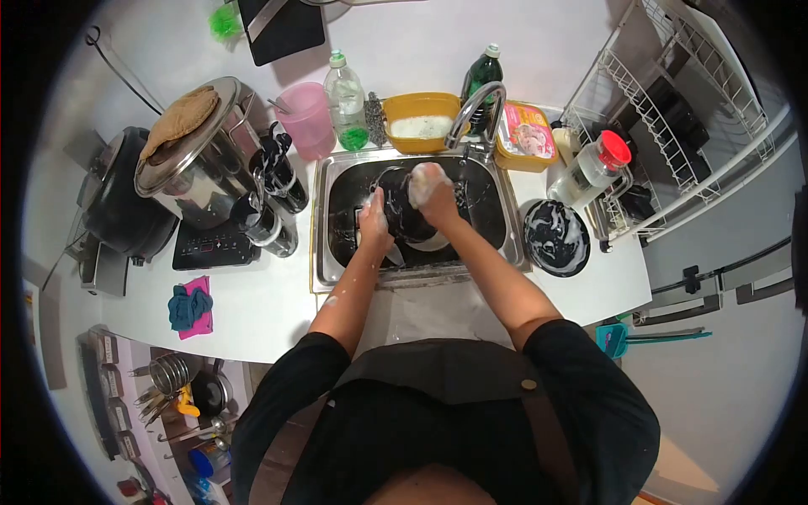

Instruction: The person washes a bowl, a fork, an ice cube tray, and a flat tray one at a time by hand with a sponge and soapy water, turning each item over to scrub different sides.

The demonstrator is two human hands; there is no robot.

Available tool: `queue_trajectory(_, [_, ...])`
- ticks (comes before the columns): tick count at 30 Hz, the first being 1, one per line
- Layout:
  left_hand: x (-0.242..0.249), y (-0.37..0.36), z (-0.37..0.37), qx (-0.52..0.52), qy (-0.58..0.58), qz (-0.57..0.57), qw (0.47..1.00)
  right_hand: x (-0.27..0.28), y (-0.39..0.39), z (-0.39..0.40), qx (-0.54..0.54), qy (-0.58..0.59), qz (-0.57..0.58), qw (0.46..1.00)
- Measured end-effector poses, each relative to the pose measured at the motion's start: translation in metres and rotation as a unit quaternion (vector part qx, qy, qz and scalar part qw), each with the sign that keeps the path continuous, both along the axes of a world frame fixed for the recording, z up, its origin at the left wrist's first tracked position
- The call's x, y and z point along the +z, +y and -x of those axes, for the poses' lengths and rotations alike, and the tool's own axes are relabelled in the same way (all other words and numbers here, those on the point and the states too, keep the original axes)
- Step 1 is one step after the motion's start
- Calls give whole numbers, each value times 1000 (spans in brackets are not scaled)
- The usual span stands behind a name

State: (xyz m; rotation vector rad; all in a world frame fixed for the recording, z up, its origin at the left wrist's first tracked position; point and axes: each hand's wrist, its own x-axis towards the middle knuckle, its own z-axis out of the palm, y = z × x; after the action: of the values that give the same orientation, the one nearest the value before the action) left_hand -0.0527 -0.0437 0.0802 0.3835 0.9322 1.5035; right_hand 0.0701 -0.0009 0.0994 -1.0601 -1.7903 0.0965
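Black, glossy, foam-streaked pot (pixel 402 210) in sink (pixel 324 220); gripped at near rim by left hand (pixel 374 220), scrubbed from above by sudsy, closed right hand (pixel 427 192).

– I'm counting two bottles (pixel 347 97) standing behind the sink (pixel 322 220), one clear, one dark green (pixel 480 77).

– I'm logging one yellow tub (pixel 421 123), one pink jug (pixel 306 118), one jar with a red lid (pixel 592 167).

– I'm also seeing one steel pot (pixel 198 160), one soapy dark lid (pixel 555 237).
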Motion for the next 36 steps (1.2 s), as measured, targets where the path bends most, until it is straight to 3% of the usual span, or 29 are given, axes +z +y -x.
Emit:
queue_trajectory(1, [-3, 0, -3, 2, 19, 2, 1000, 1, -3, 0, 35, 53, 54, 997])
queue_trajectory(4, [-18, 0, -6, 5, 85, 11, 996, 2, 19, -27, -28, 6, 2, 1000])
queue_trajectory(5, [-15, 3, -3, -9, 37, -16, 999, 1, 20, -31, -49, 22, 60, 997])
queue_trajectory(8, [-6, 9, 4, -16, 0, -25, 1000, -11, -10, -23, -5, 89, 45, 995])
queue_trajectory(9, [-3, 8, 0, -25, 45, -23, 998, -15, -15, -12, -5, 103, 87, 991])
queue_trajectory(12, [4, -3, -17, -87, 277, -55, 955, -21, -11, -35, -73, 144, -45, 986])
queue_trajectory(13, [13, -6, -18, -124, 359, -89, 921, -19, -16, -45, -156, 192, 60, 967])
queue_trajectory(14, [26, -8, -20, -159, 445, -155, 867, -35, -18, -55, -195, 225, 88, 951])
queue_trajectory(16, [54, -7, -28, -217, 587, -288, 725, -68, -32, -69, -242, 185, 138, 942])
queue_trajectory(18, [76, -8, -50, -229, 598, -463, 613, -80, -59, -76, -112, -8, 71, 991])
queue_trajectory(19, [82, -10, -68, -236, 600, -523, 557, -126, -51, -69, 24, 219, 79, 972])
queue_trajectory(20, [84, -11, -84, -242, 599, -580, 496, -129, -57, -72, 34, 214, 100, 971])
queue_trajectory(22, [83, -12, -117, -247, 537, -680, 434, -125, -70, -71, 57, 208, 140, 966])
queue_trajectory(24, [79, -13, -148, -256, 553, -714, 344, -113, -78, -65, 81, 204, 173, 960])
queue_trajectory(29, [51, -15, -196, -336, 512, -716, 333, -117, -74, -59, 86, 218, 254, 938])
queue_trajectory(32, [38, -15, -205, -326, 532, -711, 324, -125, -68, -66, 52, 231, 306, 922])
queue_trajectory(33, [35, -14, -206, -342, 525, -692, 359, -125, -68, -66, 28, 204, 312, 928])
queue_trajectory(36, [24, -11, -207, -317, 526, -692, 380, -111, -71, -66, -19, 137, 331, 934])
